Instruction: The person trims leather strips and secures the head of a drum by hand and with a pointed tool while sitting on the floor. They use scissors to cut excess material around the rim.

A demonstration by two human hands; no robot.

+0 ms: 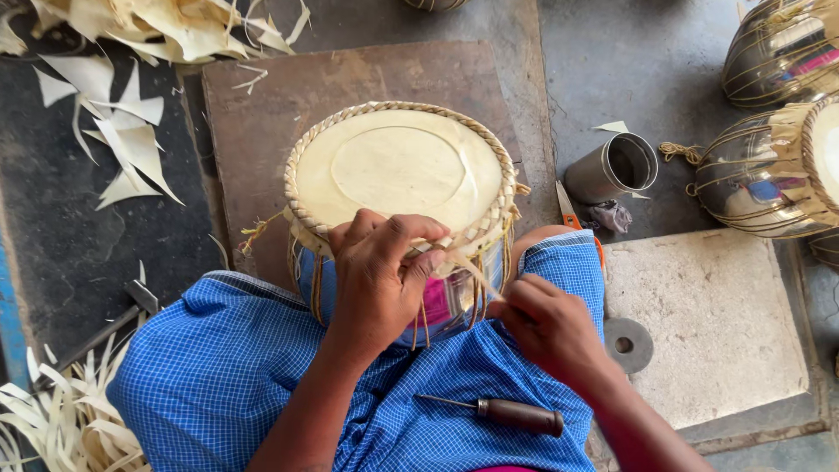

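Observation:
A metal-bodied drum (398,166) with a pale hide head and a braided rim stands between my knees, which are covered in blue checked cloth (218,367). My left hand (377,280) grips the near rim of the drum, fingers curled over the braid. My right hand (544,325) pinches a thin hide strap (472,269) that runs up to the rim. A wooden-handled awl (516,413) lies on my lap.
A metal cup (613,166) lies on its side at the right. Two more shiny drums (769,170) stand at the right edge. Hide scraps (122,131) lie at the left, strips (52,419) at bottom left. A stone slab (708,323) and a metal ring (626,344) are at my right.

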